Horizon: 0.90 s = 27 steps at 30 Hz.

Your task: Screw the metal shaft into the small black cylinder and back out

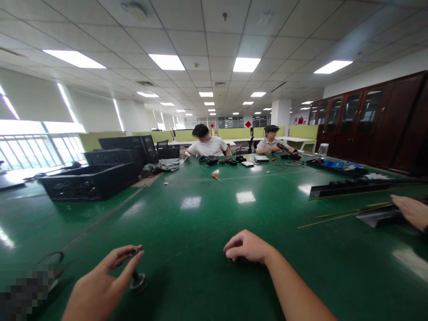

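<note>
My left hand [102,281] is closed at the lower left, its thumb and fingers pinching a dark metal part with a stem and a round base [138,283]. The base hangs below the fingertips, close over the green tabletop [187,227]; I cannot tell whether it touches. A small ring-like end of the part shows between the fingertips. My right hand [249,247] is low over the table in front of me, fingers curled in and thumb close to the index finger. What it holds, if anything, is hidden.
Another person's hand [413,211] rests by a dark metal channel [377,217] and thin rods [329,220] at right. Black computer cases [90,183] stand at left. An orange screwdriver [216,177] lies mid-table. Two people [209,146] sit opposite among small parts.
</note>
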Available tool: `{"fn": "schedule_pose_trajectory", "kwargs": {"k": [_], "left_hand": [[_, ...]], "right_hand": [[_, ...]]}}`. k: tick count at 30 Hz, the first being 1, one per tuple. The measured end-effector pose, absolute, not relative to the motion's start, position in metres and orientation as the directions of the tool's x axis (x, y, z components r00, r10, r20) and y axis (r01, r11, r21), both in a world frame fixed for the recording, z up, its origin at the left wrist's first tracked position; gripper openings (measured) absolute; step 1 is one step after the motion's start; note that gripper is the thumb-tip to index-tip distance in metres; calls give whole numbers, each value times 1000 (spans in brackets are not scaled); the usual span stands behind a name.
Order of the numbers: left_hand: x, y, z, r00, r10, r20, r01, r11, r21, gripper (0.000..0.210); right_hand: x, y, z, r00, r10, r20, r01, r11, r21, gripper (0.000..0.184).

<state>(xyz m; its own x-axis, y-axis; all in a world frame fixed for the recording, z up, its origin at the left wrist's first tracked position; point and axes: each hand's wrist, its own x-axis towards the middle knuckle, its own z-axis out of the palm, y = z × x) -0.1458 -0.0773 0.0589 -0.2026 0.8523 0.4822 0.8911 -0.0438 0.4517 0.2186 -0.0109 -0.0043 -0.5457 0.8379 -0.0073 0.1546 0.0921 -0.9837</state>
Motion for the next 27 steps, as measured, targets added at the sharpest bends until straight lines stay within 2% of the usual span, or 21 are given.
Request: {"fn": "schedule_pose_trajectory", "kwargs": {"k": [4, 11, 16, 22, 25, 27], "left_hand": [[-163, -78, 49, -251, 890, 380, 888, 55, 457, 46], [-171, -79, 36, -296, 889, 349, 859, 88, 505, 43], [-169, -79, 39, -238, 925, 295, 860, 60, 507, 44], [-180, -72, 25, -43, 996, 82, 850, -7, 527, 45], [-185, -72, 13, -3, 996, 91, 843, -46, 535, 60], [-183, -71, 10, 13, 993, 115, 847, -72, 527, 62]], "right_hand": [[219, -13, -1, -536, 844, -16, 180, 96, -979, 29], [218, -11, -4, -537, 843, -14, 183, 100, -978, 29], [217, -12, -4, -533, 846, -19, 196, 101, -975, 28], [217, -16, 3, -530, 848, -28, 220, 105, -970, 28], [217, -15, 3, -530, 848, -21, 213, 109, -971, 29], [217, -15, 2, -529, 848, -20, 209, 108, -972, 29]]}}
